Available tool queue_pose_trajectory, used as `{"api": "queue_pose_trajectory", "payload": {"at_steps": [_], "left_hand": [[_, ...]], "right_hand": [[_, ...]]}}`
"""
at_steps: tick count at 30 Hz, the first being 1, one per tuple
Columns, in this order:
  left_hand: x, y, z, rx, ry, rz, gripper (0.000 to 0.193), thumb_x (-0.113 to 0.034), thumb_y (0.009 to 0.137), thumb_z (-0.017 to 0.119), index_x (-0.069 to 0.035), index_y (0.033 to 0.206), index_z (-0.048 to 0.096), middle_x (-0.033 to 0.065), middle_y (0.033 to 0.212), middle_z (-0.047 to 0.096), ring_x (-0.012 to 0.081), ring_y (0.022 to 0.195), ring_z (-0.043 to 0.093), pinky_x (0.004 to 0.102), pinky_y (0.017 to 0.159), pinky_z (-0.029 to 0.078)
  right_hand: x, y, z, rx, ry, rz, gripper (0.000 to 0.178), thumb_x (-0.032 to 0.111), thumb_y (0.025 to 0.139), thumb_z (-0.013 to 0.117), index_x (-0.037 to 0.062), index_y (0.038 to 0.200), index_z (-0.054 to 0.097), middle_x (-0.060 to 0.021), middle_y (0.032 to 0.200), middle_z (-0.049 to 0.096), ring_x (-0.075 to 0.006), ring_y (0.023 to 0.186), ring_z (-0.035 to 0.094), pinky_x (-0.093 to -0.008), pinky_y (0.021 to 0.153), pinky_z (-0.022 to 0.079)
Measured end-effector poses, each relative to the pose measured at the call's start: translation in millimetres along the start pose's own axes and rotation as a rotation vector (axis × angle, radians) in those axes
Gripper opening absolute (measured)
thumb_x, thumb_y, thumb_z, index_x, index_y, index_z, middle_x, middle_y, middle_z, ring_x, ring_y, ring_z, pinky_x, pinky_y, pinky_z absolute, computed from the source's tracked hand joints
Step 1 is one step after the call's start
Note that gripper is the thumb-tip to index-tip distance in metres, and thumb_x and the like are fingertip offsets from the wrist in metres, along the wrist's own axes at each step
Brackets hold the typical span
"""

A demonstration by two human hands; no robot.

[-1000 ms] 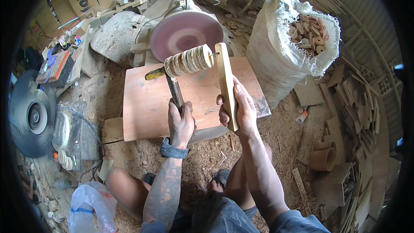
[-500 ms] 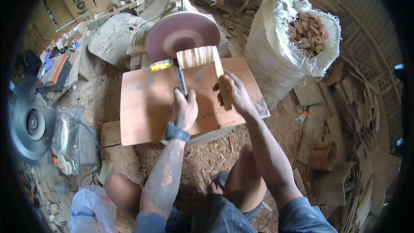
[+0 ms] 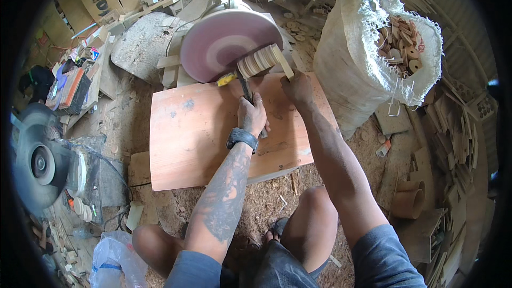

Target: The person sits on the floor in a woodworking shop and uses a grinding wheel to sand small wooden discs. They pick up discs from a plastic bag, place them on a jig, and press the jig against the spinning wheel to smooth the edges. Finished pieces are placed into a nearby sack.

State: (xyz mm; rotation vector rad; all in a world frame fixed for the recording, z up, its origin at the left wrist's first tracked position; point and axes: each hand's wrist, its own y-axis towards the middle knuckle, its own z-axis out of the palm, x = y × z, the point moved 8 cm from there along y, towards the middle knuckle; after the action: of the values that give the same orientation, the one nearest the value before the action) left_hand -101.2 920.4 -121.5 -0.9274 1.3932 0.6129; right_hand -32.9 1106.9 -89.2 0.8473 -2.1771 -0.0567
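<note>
A row of round wooden discs (image 3: 257, 61), pressed together side by side, lies against the lower right face of the large reddish sanding disc (image 3: 213, 34). At its left end is a dark, narrow handle (image 3: 245, 88) with a yellow piece (image 3: 227, 79) sticking out to the left. My left hand (image 3: 252, 114) is closed around that handle, above the wooden board (image 3: 181, 149). A pale wooden strip (image 3: 282, 62) stands at the row's right end, and my right hand (image 3: 297, 92) is closed on its lower part. How the discs are joined is hidden.
A white woven sack (image 3: 346, 53) full of wooden pieces stands at the right of the board. On the left is a round grey wheel machine (image 3: 40, 162). Wood offcuts (image 3: 458, 133) pile up along the right side; a clear plastic bag (image 3: 114, 258) lies at lower left.
Both hands have moved the row of discs forward and right, tilting it against the sanding disc. My right hand has gone from loosely spread fingers to a closed grip on the strip.
</note>
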Motion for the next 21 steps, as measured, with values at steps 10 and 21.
{"api": "queue_pose_trajectory", "payload": {"at_steps": [10,21], "left_hand": [[-3.2,-0.5,0.8,-0.013,0.011,-0.060,0.037,-0.031,0.098,0.046,0.005,0.096,0.040,0.0135,0.062,0.057,0.0226,0.038,0.056,0.0360,0.032,0.047],[-2.2,1.2,2.6,-0.015,0.024,-0.065,0.041,-0.034,0.098,0.045,0.007,0.094,0.040,0.0158,0.061,0.057,0.0240,0.039,0.057,0.0369,0.032,0.046]], "right_hand": [[6.4,-2.6,-4.8,0.009,-0.068,-0.031,0.033,0.021,0.077,0.063,0.0026,0.104,0.065,-0.0248,0.086,0.067,-0.0408,0.087,0.066,-0.0482,0.077,0.052],[-5.3,-2.1,-0.7,0.023,-0.046,-0.012,0.032,0.022,0.077,0.063,0.0000,0.101,0.064,-0.0272,0.088,0.067,-0.0424,0.087,0.065,-0.0478,0.078,0.052]]}}
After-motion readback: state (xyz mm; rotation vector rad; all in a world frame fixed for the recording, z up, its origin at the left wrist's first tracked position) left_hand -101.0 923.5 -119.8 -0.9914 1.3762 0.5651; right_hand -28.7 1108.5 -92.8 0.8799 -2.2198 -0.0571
